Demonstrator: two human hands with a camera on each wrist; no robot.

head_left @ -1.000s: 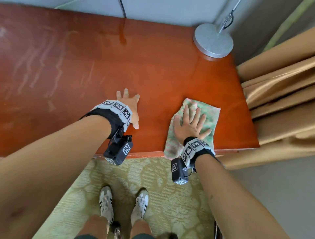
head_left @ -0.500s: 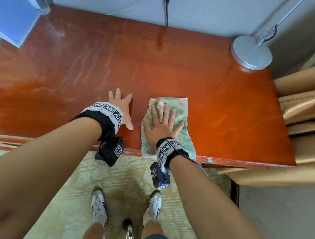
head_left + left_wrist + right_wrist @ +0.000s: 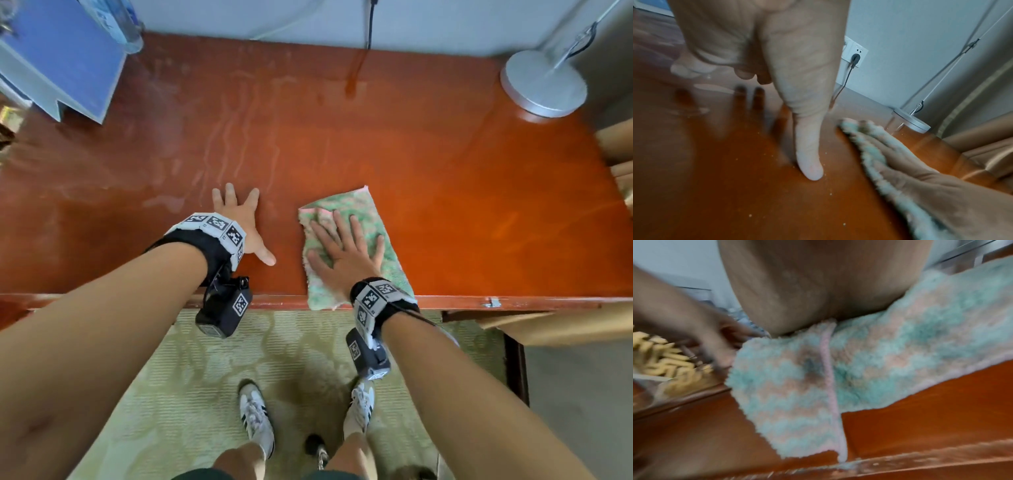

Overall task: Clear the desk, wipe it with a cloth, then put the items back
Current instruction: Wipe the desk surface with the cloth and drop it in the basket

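Observation:
A fluffy green-and-pink cloth [image 3: 356, 246] [image 3: 879, 356] [image 3: 875, 155] lies flat near the front edge of the glossy red-brown desk [image 3: 479, 192], one end hanging over the edge. My right hand [image 3: 346, 250] presses flat on it with straight, spread fingers. My left hand [image 3: 239, 222] [image 3: 789, 81] rests palm down on the bare desk just left of the cloth, fingers spread and thumb [image 3: 809, 167] pointing toward it. Faint wet streaks [image 3: 239, 137] show on the wood beyond the left hand.
A round silver lamp base [image 3: 544, 85] [image 3: 912, 123] stands at the desk's back right corner. A blue box [image 3: 65, 58] and a clear bottle [image 3: 116, 20] sit at the back left. A black cable [image 3: 370, 24] hangs from a wall socket [image 3: 856, 55]. Tan curtains [image 3: 616, 147] hang at right.
My right hand has slid the cloth leftward along the front edge, away from the lamp. The left hand has kept flat on the desk, now closer to the cloth.

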